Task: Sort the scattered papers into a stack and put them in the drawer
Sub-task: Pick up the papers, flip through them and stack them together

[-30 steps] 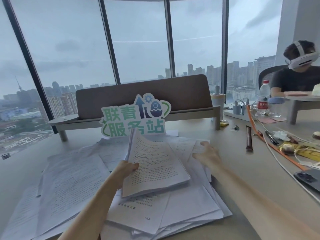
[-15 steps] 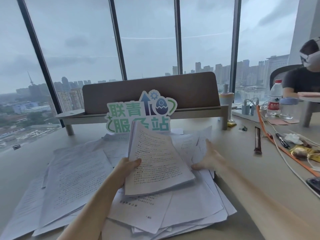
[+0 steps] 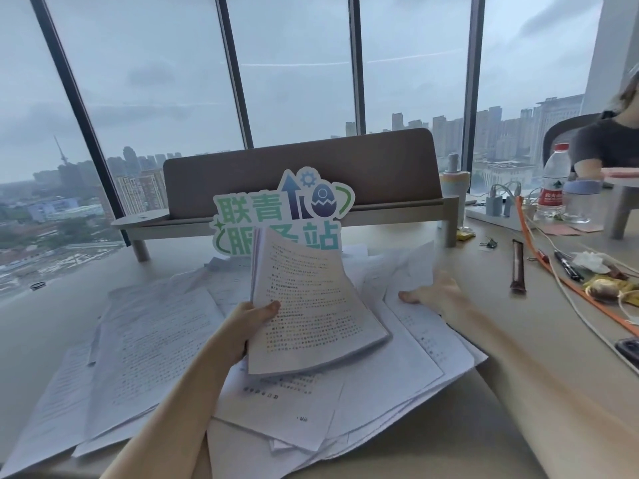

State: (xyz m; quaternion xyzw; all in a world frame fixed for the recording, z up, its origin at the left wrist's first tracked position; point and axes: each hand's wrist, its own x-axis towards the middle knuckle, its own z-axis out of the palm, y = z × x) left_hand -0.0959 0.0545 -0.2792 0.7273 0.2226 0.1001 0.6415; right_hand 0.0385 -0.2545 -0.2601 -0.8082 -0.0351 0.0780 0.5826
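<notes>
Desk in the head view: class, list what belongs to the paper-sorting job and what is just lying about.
Job:
- held stack of papers, in the left hand
- scattered papers
- right hand, touching loose sheets

Lying about:
- water bottle
- green sign
- orange cable
- black pen

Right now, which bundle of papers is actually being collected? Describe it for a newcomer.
Find the green-lettered sign mid-desk. Just before it, the left hand grips a thick sheaf by its edge. Unlike the loose sheets lying flat around it, it is raised and tilted.

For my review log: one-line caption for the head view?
Left hand holds a paper stack while right hand reaches loose sheets.
</notes>
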